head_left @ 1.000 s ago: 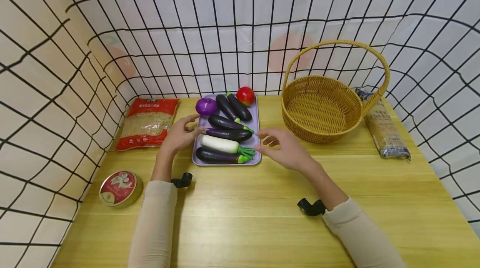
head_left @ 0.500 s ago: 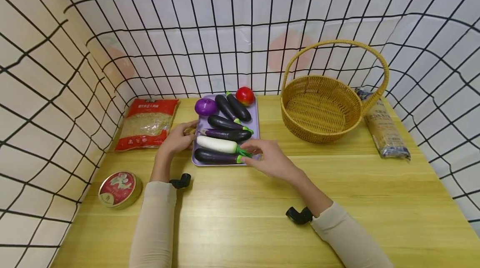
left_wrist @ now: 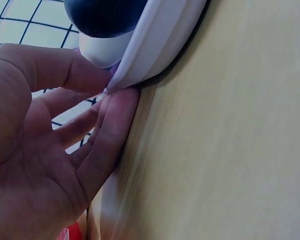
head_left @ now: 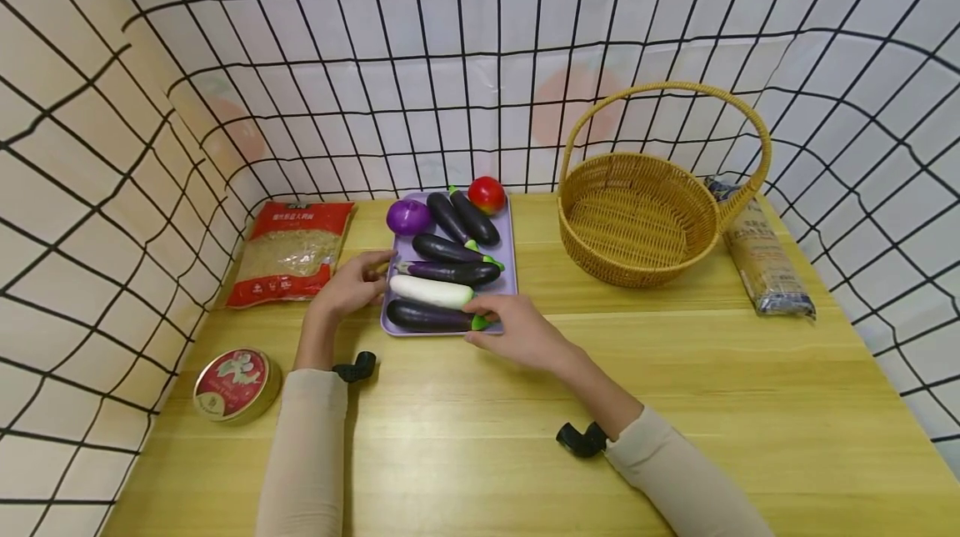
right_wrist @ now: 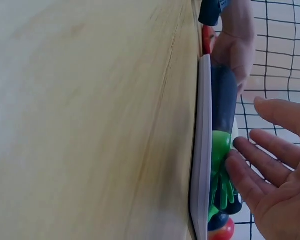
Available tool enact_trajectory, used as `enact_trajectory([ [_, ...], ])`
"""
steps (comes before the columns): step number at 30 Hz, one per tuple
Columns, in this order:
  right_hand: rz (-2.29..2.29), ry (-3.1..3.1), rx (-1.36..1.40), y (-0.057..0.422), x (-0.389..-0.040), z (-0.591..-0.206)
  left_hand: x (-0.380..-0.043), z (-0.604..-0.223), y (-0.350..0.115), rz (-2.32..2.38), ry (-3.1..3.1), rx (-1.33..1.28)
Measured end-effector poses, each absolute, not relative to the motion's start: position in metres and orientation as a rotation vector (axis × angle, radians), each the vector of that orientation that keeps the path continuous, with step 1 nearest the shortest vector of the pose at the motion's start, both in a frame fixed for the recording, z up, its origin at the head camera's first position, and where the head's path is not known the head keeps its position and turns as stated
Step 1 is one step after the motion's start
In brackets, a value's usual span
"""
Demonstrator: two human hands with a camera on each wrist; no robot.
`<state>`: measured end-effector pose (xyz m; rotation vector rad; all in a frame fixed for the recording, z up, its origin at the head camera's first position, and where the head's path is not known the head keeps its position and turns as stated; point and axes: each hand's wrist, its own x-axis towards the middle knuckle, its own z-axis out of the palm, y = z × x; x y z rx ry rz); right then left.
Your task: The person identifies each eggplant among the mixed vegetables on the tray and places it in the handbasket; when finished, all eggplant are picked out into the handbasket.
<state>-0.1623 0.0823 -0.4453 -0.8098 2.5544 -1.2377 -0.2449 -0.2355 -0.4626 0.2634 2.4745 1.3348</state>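
Observation:
A lilac tray [head_left: 507, 249] holds several eggplants, a white radish [head_left: 431, 292], a purple onion [head_left: 408, 218] and a red tomato [head_left: 487, 195]. My left hand [head_left: 351, 283] pinches the tray's left rim; in the left wrist view its thumb lies above the edge and the fingers beneath. Over the front right corner of the tray is my right hand [head_left: 521, 333], its fingers apart, beside the green cap of the nearest eggplant [head_left: 427, 316]. The right wrist view shows its fingertips at the radish's green leaves [right_wrist: 224, 190], thumb held away. In the head view this hand hides those leaves.
A wicker basket [head_left: 637, 262] with a tall handle stands at the back right, a pasta bag [head_left: 765, 258] beside it. On the left lie a red bag [head_left: 292, 253] and a round tin [head_left: 237, 385]. Black wire grid [head_left: 442, 70] encloses the table's back and sides.
My right hand has moved left and toward me, from the tray's right side to its front right corner. My left hand has lowered slightly from over the tray onto its left rim.

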Motion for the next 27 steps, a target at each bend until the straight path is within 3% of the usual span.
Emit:
enact_trajectory([
  [16, -0.818, 2.835, -0.823, 0.059, -0.163, -0.449, -0.245, -0.466, -0.238, 1.327, 2.486, 0.222],
  [27, -0.783, 2.892, -0.827, 0.057, -0.165, -0.452, -0.242, -0.462, -0.233, 1.361, 2.476, 0.181],
])
